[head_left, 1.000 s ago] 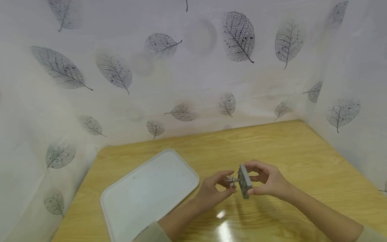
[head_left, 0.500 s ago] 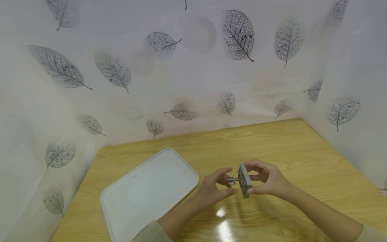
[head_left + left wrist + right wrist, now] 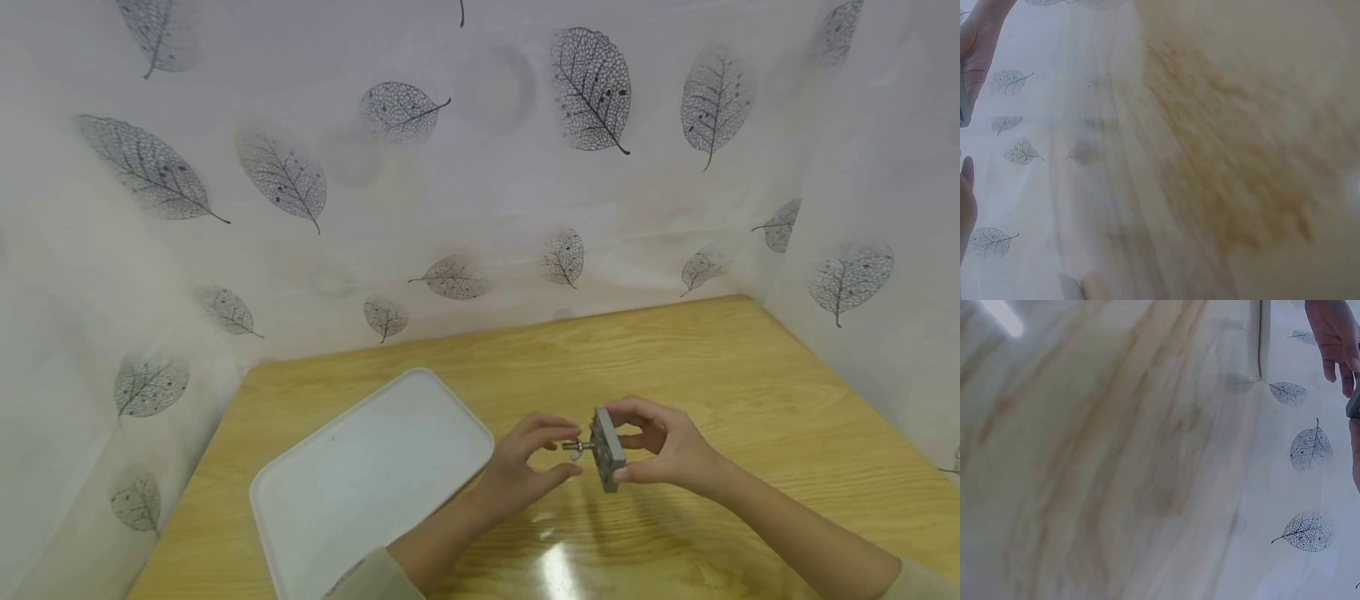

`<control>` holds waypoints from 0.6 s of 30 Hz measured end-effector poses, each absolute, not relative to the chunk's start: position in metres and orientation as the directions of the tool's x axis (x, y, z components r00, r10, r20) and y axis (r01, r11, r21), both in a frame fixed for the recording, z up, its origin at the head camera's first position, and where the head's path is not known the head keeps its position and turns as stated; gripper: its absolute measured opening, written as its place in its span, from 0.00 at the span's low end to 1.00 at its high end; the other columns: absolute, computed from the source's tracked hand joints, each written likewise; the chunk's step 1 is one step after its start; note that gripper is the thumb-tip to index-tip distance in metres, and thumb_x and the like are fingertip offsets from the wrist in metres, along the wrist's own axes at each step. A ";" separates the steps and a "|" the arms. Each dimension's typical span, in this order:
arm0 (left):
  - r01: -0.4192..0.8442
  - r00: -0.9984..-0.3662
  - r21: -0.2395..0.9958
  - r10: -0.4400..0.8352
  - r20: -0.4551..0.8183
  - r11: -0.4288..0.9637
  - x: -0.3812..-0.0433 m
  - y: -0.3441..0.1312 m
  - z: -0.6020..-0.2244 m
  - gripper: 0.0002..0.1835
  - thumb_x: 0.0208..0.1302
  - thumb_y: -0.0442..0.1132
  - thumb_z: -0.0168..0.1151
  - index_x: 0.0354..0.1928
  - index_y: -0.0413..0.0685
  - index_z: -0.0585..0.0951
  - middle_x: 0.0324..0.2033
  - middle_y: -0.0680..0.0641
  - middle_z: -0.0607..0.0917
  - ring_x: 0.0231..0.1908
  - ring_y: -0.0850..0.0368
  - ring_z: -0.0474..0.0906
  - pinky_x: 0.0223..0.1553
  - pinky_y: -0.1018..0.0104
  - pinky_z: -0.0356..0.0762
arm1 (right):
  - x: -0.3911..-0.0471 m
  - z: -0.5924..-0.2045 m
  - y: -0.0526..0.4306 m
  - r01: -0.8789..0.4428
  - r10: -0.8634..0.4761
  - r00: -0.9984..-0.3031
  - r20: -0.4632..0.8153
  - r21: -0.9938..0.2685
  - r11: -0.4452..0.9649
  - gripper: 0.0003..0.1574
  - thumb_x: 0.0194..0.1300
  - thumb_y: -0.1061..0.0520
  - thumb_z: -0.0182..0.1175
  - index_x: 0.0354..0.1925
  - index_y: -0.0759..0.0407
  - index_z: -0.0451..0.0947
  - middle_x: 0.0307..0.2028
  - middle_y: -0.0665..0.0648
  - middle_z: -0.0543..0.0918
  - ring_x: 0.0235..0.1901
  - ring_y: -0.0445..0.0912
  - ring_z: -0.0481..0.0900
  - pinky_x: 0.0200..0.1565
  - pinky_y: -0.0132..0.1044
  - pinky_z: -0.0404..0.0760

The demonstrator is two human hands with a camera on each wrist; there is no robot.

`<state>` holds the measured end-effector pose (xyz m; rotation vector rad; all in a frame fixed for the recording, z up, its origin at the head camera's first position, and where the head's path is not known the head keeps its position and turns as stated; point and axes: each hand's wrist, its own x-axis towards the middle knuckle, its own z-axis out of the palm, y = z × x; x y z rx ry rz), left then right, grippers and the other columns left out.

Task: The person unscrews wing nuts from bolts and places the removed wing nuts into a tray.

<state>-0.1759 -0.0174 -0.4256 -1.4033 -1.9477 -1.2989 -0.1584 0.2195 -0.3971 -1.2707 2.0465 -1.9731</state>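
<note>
In the head view, my right hand (image 3: 667, 442) grips a grey square metal block (image 3: 609, 450) by its edges, thumb below and fingers above. A threaded bolt (image 3: 567, 446) sticks out of the block's left face, and a small shiny wing nut (image 3: 576, 455) sits on it. My left hand (image 3: 517, 467) is around the bolt's end, its thumb and fingers spread apart above and below the wing nut, with a gap visible on both sides. Only slivers of the block (image 3: 1354, 407) and the hands show at the edges of the wrist views.
A white rectangular tray (image 3: 367, 475) lies on the wood-grain table (image 3: 720, 375) to the left, beside my left forearm. Leaf-patterned white sheeting (image 3: 480, 183) stands behind the table and along both sides.
My left thumb and fingers have opened away from the wing nut and drawn slightly left. The wing nut has turned on the bolt. My right hand and the block have stayed in place.
</note>
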 end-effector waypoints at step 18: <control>0.867 -0.448 0.497 0.496 0.744 0.038 -0.171 -0.015 -0.421 0.19 0.48 0.24 0.70 0.44 0.33 0.78 0.38 0.40 0.82 0.35 0.53 0.83 0.44 0.73 0.81 | -0.157 -0.396 0.218 -0.501 -0.548 -0.680 0.487 -0.854 -0.138 0.38 0.46 0.81 0.64 0.56 0.75 0.64 0.54 0.54 0.75 0.53 0.43 0.75 0.52 0.38 0.81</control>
